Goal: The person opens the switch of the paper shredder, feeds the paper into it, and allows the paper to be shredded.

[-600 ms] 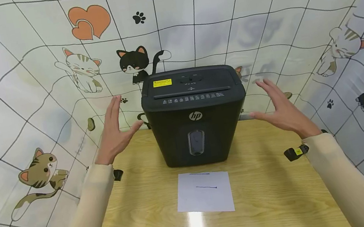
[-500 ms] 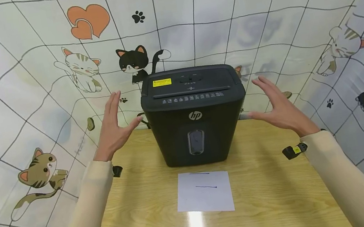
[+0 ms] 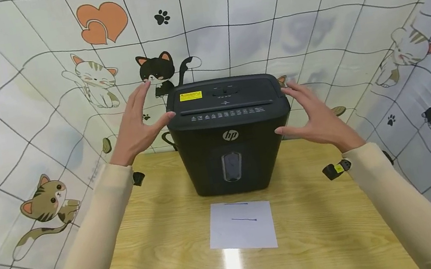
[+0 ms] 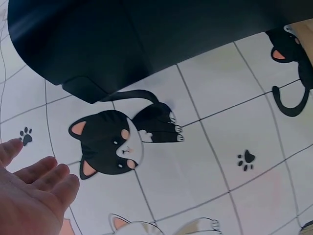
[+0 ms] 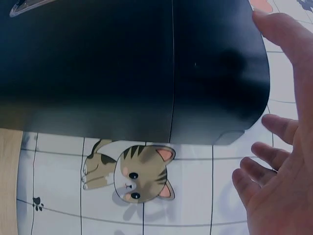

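A black HP paper shredder (image 3: pixel 210 154) stands upright on the wooden table, its slotted top facing up with a yellow label. My left hand (image 3: pixel 134 131) is at its left side, fingers extended and thumb spread toward the top corner. On the other side my right hand (image 3: pixel 316 118) has its fingertips near the top right edge, the thumb overlapping the front right side. In the left wrist view the left hand (image 4: pixel 36 196) lies below the dark body with a gap between. The right wrist view has the right hand (image 5: pixel 274 166) beside the shredder's rounded end (image 5: pixel 225 73).
A white sheet of paper (image 3: pixel 242 236) with two dark pen lines lies on the table (image 3: pixel 167 255) in front of the shredder. Behind and at both sides hangs a white cloth (image 3: pixel 250 30) printed with cats and grid lines.
Both hands have moved inward toward the shredder; the left has also risen to the top corner's height. The shredder and the paper have stayed in place.
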Demonstrator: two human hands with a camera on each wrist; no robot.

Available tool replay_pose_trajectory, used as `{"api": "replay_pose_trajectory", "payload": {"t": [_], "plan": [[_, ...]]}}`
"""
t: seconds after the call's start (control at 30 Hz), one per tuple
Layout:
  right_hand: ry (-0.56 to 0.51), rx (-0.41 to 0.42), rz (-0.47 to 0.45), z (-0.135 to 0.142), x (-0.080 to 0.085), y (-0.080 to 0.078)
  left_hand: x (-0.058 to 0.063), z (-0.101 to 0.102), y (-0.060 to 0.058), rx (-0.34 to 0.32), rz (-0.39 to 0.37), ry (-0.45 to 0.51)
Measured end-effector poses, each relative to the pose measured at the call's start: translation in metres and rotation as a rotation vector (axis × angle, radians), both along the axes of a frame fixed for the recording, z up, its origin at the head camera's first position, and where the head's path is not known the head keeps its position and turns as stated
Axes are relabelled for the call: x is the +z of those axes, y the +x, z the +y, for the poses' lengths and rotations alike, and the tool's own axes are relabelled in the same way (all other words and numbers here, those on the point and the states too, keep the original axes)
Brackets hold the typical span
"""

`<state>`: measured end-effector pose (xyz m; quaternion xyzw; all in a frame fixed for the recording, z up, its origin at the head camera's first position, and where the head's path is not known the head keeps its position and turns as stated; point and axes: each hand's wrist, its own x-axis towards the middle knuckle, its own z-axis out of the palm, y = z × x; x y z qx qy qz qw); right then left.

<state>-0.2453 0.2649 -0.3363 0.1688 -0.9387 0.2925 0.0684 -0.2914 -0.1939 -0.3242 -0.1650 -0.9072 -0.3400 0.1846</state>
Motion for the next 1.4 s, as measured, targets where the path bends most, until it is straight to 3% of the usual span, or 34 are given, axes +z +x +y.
{"api": "replay_pose_trajectory", "payload": {"t": [0.23, 0.53, 1.03, 1.4], "plan": [[-0.018, 0.039, 0.098, -0.013, -0.002, -0.006, 0.019, 0.014, -0.01, -0.016, -0.024, -0.041], [-0.021, 0.036, 0.213, -0.017, -0.008, -0.007, 0.033, 0.037, -0.026, -0.066, -0.032, -0.086], [-0.016, 0.05, 0.243, -0.02, -0.007, -0.001, 0.054, 0.077, -0.053, -0.124, -0.177, -0.174], [-0.016, 0.053, 0.249, -0.022, -0.007, -0.004, 0.071, 0.102, -0.071, -0.17, -0.239, -0.34]]}}
